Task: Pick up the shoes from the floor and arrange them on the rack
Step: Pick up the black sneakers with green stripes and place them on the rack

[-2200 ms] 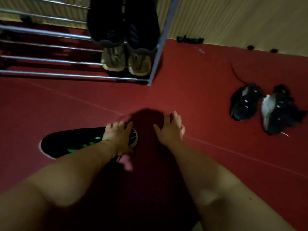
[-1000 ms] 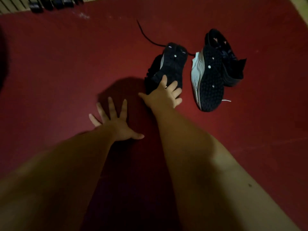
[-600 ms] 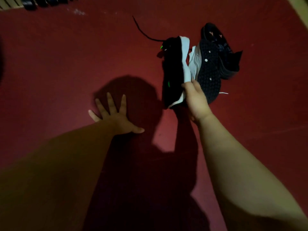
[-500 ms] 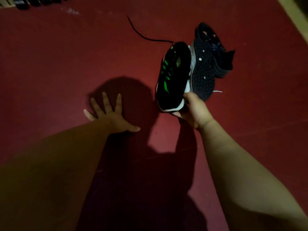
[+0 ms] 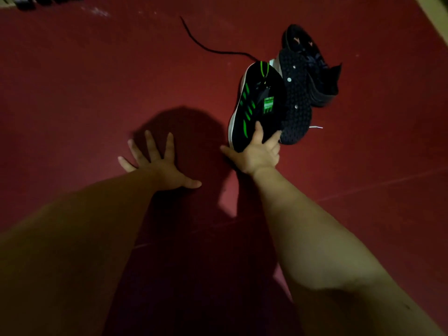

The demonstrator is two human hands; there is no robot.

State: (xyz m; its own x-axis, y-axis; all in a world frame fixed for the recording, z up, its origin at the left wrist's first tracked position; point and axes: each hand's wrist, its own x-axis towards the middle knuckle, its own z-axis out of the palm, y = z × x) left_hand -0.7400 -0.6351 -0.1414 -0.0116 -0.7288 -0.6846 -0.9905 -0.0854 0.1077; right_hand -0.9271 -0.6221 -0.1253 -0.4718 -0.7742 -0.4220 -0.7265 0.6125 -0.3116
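My right hand (image 5: 257, 156) grips the near end of a black shoe with green stripes and a white sole edge (image 5: 257, 103), upper facing me. Right beside it lies a second black shoe (image 5: 294, 103) on its side with its studded sole showing. My left hand (image 5: 157, 166) rests flat on the red floor (image 5: 97, 93) with fingers spread, holding nothing. The rack is out of view.
A loose black lace (image 5: 206, 44) trails across the floor above the shoes. Dark small objects (image 5: 36, 0) sit at the top left edge by a pale wall base. A pale floor border (image 5: 434, 8) shows at the top right corner.
My view swung from the rack to the pair on the floor. My right hand took hold of the overturned left shoe and turned it upright. My left hand settled flat on the floor.
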